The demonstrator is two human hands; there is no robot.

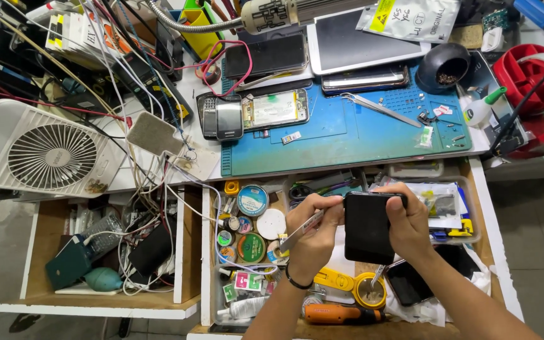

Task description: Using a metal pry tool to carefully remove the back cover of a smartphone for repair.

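Observation:
A black phone (368, 228) is held upright over the open right drawer (491, 226). My right hand (410, 221) grips its right edge, and a thin metal tool (379, 274) sticks down from under that hand. My left hand (313, 232) is at the phone's left edge and holds metal tweezers (300, 235) that point down-left. A dark band is on my left wrist. Below the phone lie a yellow tape dispenser (347, 283) and another black phone (408, 283).
A blue work mat (347, 135) carries an opened phone (277, 109), tweezers (380, 109) and small parts. A white fan (45, 151) stands at left. The left drawer (96, 249) holds cables. Round tins (252, 200) and an orange screwdriver (341, 313) lie in the right drawer.

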